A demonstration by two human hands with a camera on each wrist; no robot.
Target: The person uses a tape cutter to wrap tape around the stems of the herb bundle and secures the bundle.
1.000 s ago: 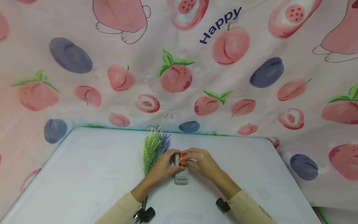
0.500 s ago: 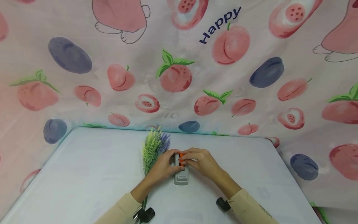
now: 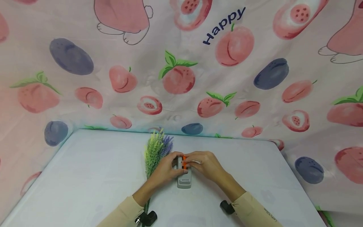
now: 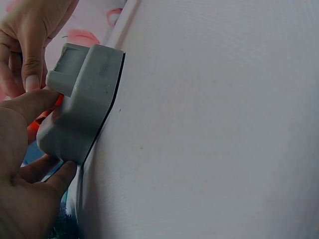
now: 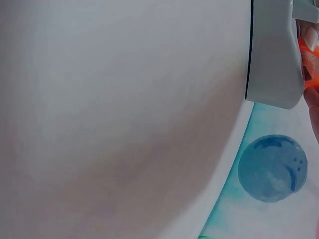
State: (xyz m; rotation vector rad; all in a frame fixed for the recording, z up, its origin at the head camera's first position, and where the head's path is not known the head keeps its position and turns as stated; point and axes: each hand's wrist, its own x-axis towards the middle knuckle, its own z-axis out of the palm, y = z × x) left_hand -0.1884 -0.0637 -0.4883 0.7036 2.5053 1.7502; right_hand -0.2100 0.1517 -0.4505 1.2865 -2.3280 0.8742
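A grey tape dispenser (image 3: pixel 184 182) stands on the white table, its raised cutter end toward me. My left hand (image 3: pixel 166 167) holds it from the left, thumb across the near part and fingers at the far end. In the left wrist view, the left fingertips press against the grey body (image 4: pixel 92 99). An orange tape core (image 3: pixel 184 166) sits in the dispenser's opening. My right hand (image 3: pixel 207 163) pinches this core from the right with bent fingers. The right wrist view catches the dispenser's side (image 5: pixel 274 59) and a bit of orange; the right hand is mostly out of that frame.
Artificial lavender stems (image 3: pixel 154 151), green and purple, lie left of the dispenser, partly under the left forearm. Black wrist cameras (image 3: pixel 227 207) hang at both sleeves. A fruit-print curtain (image 3: pixel 178 78) stands behind the white table (image 3: pixel 107 164).
Both hands stay at the dispenser. The right fingers shift slightly over the orange core; the dispenser keeps its place.
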